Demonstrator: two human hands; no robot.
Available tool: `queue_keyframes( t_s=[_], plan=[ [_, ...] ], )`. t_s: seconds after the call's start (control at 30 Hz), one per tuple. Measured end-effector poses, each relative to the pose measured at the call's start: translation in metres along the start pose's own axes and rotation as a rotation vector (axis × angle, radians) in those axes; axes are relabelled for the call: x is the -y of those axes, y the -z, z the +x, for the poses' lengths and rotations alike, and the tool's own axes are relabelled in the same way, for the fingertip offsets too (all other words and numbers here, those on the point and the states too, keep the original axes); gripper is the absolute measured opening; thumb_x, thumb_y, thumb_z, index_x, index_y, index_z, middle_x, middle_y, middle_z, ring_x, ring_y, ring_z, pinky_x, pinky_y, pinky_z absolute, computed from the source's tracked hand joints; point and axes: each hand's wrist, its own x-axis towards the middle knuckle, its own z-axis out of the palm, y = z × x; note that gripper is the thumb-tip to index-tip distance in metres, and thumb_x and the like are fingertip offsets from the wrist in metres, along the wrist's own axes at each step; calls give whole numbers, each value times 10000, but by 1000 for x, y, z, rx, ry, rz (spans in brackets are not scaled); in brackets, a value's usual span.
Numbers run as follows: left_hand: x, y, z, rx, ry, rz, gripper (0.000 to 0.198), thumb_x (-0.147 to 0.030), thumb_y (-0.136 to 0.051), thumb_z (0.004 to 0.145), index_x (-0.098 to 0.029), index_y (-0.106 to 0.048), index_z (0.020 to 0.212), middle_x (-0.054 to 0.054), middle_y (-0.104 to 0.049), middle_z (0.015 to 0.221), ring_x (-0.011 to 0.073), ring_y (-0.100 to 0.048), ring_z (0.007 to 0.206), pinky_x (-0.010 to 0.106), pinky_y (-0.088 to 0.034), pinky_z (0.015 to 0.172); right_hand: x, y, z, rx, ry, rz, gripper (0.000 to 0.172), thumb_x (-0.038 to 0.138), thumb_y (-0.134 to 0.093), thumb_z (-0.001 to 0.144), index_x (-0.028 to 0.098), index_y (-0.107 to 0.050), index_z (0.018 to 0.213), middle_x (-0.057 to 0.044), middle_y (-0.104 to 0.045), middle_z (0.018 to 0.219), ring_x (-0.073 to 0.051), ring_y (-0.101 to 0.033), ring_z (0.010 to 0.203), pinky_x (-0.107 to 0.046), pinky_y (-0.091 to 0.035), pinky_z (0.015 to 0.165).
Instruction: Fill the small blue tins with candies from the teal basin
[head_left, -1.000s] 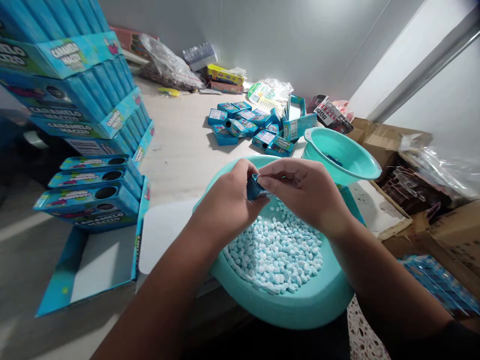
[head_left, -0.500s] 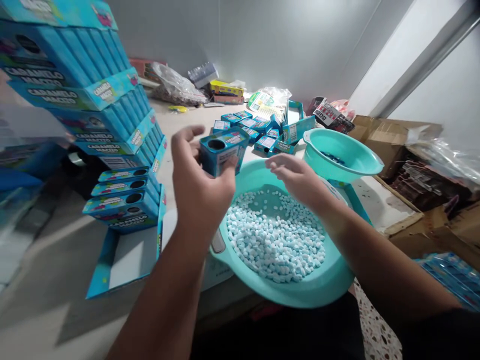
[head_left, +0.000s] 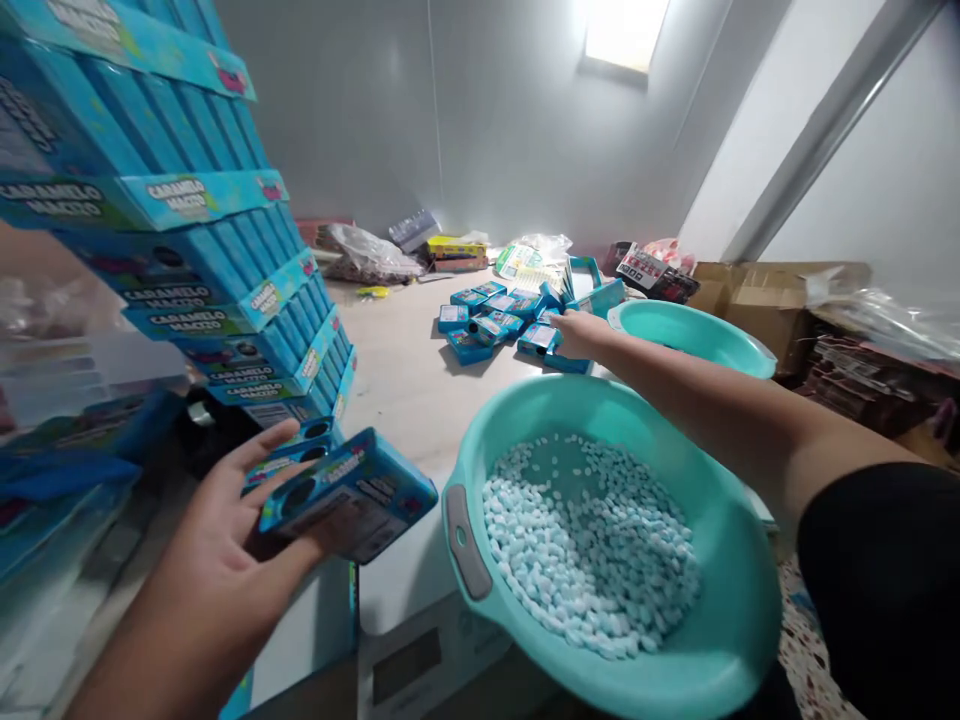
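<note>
My left hand (head_left: 247,520) grips a small blue candy box (head_left: 367,495), tilted, with a dark round window at its near end. Just behind it stand more of these boxes in an open blue display tray, partly hidden by the hand. My right hand (head_left: 579,333) stretches forward to the loose pile of blue candy boxes (head_left: 495,325) on the table. Its fingertips reach in among the boxes, and whether they grasp one is hidden. Below that arm sits a turquoise bowl (head_left: 517,660) holding many small pale blue and white candies (head_left: 592,560).
A tall stack of filled blue display trays (head_left: 217,200) rises at the left. Behind my right arm is a second turquoise bowl (head_left: 697,330). Cardboard boxes (head_left: 765,310) and plastic wrap crowd the right. Plastic bags (head_left: 367,255) and a yellow box (head_left: 456,248) lie by the back wall.
My left hand has moved left and down with the candy box, from beside the bowl toward the display tray. My right hand has gone from above the bowl forward to the pile.
</note>
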Motion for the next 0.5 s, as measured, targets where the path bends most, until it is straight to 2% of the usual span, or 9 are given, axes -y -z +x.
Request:
queue_keyframes(
  t_s=[0.07,0.13,0.2,0.27,0.37,0.43,0.5],
  plan=[
    [6,3,-4,78,22,-12,911,-354,-846,594,-269,-473,1420,93,-719,1174,354,-704,1053,433,-652,790,-9,-16,17,50,-47,-59,405,376,-682,911,162,-609,1247,-119,-595,1299,-266,-600,1141,-488,-526,942],
    [12,3,-8,123,24,34,826,-319,-789,651,-282,-485,1418,100,-696,1234,334,-700,1085,396,-651,796,-16,-30,26,53,-32,-91,589,338,-790,798,152,-576,1314,-174,-533,1394,-349,-530,1253,-544,-490,986],
    [17,2,-9,157,8,123,747,-311,-717,719,-290,-490,1431,106,-680,1269,318,-695,1110,377,-645,808,-19,-38,34,14,51,-97,824,295,-847,699,166,-488,1429,-211,-406,1522,-410,-392,1385,-567,-416,1068],
    [21,0,-8,231,-10,243,680,-301,-670,762,-298,-516,1424,105,-683,1268,314,-698,1109,371,-644,797,-16,-40,46,-33,146,-79,946,319,-832,704,177,-375,1520,-207,-329,1577,-396,-316,1443,-519,-360,1134],
    [22,-3,-6,336,-43,378,638,-299,-625,806,-327,-518,1435,89,-676,1300,310,-718,1057,365,-651,714,5,-35,73,-64,220,-28,943,435,-739,802,145,-274,1568,-223,-388,1526,-355,-415,1392,-437,-401,1111],
    [19,-4,-8,314,-103,397,648,-322,-650,796,-336,-523,1432,75,-650,1349,330,-697,1104,387,-654,714,28,-33,92,-63,260,-3,970,461,-747,795,165,-258,1578,-219,-406,1509,-350,-457,1359,-419,-439,1071],
    [13,-5,-12,228,-181,364,652,-360,-705,772,-331,-551,1405,63,-611,1405,352,-623,1235,428,-644,833,53,-34,107,-45,312,-2,1061,394,-852,690,203,-294,1572,-206,-397,1526,-373,-453,1360,-426,-463,1042]
  ],
)
